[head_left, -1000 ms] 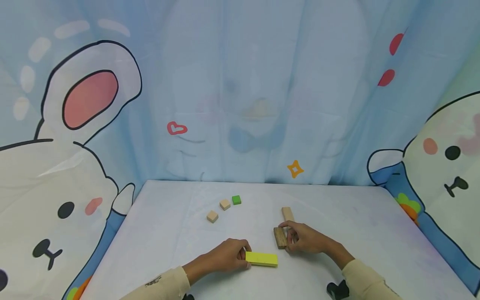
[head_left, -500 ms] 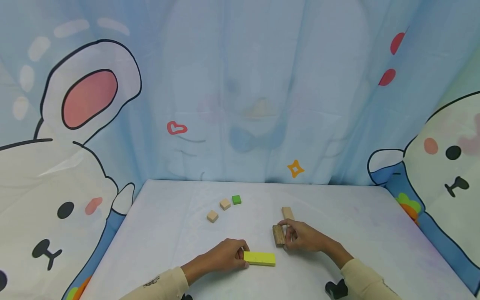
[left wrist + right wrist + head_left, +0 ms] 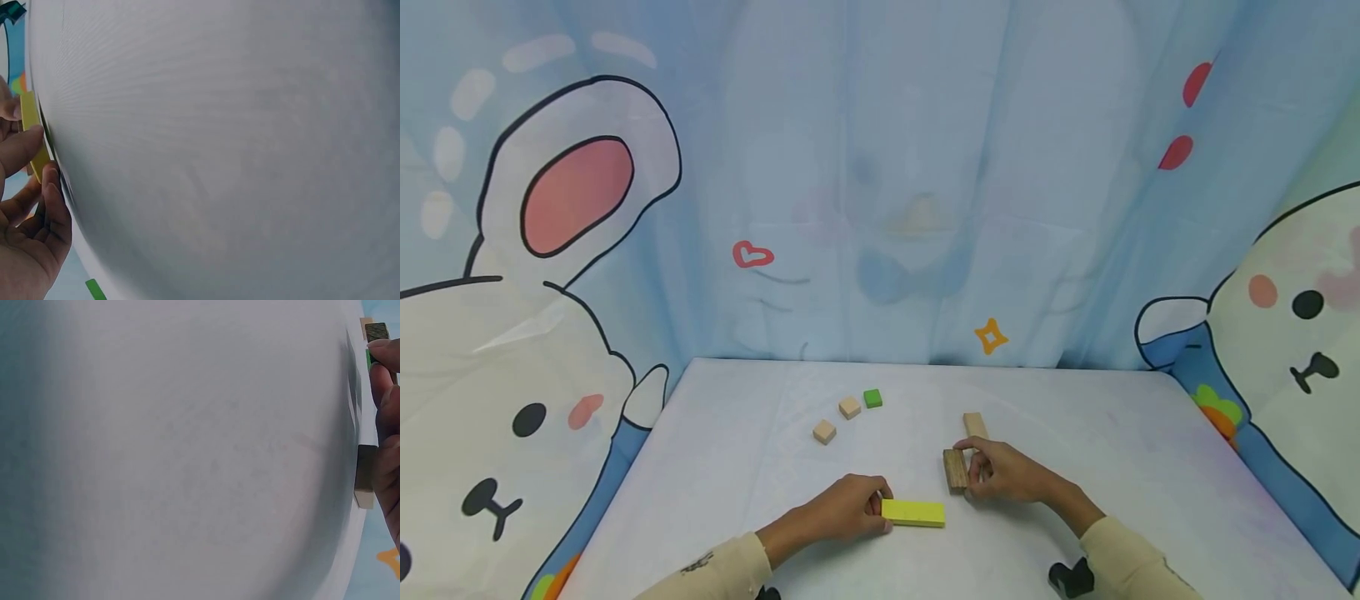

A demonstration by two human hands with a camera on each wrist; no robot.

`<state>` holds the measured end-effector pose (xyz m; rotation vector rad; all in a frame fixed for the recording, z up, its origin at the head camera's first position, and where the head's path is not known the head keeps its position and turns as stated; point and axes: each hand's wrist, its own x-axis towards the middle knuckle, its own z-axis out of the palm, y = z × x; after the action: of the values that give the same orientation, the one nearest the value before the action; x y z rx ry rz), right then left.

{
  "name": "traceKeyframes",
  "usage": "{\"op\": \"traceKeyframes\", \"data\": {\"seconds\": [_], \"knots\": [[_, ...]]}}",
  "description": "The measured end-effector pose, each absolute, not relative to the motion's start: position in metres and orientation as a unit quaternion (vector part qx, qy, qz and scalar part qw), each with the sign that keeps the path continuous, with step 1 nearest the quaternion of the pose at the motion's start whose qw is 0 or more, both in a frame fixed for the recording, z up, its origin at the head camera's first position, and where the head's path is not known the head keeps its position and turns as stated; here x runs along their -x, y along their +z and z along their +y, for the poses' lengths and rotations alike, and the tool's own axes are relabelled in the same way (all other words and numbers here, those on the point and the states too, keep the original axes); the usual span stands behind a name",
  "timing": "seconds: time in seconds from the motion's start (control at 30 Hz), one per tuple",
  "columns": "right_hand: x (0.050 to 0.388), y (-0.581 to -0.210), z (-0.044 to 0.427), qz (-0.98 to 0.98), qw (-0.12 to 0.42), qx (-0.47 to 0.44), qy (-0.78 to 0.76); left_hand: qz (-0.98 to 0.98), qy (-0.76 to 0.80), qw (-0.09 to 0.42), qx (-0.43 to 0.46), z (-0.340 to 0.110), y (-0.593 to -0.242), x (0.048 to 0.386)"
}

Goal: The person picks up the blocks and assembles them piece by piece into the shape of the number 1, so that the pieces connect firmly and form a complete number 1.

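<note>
In the head view, the yellow block [image 3: 913, 513] is seen below and right of the frame's centre, pinched at its left end by the thumb and fingers of the left hand [image 3: 853, 508]. Its long axis is laid nearly level across the frame, and its free right end is pointed away from that hand. The dark block [image 3: 956, 470], above and right of that end, is pinched along its right side by the right hand [image 3: 1009, 475]; its long axis is set steeply, nearly square to the yellow block's. The two are kept apart by a small gap, and the dark block is far nearer the right hand than the left. Behind the right hand, the pale block [image 3: 976, 425] is partly hidden. Left of centre, two pale cubes [image 3: 824, 432] and a green cube [image 3: 872, 398] are spread in a slanting row on the table [image 3: 760, 467].

In the left wrist view, the yellow block is shown at the left edge, clamped between thumb and fingers; whether it is touching the table cannot be told.

In the right wrist view, the dark block's end is shown at the upper right, held at the fingertips; much of the hand is cut off by the frame.
</note>
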<state>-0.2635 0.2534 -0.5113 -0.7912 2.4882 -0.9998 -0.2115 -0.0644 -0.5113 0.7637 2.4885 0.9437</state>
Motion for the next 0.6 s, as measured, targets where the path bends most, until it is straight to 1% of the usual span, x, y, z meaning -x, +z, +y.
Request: {"op": "traceKeyframes", "data": {"seconds": [0.23,0.6], "knots": [[0.2624,-0.507,0.2495,0.876,0.175,0.275,-0.356,0.88,0.341,0.194,-0.267,-0.0667,-0.5124,0.2121],[0.262,-0.5031,0.2436,0.871,0.173,0.28,-0.365,0.887,0.334,0.189,-0.256,-0.0725,-0.51,0.2112]]}}
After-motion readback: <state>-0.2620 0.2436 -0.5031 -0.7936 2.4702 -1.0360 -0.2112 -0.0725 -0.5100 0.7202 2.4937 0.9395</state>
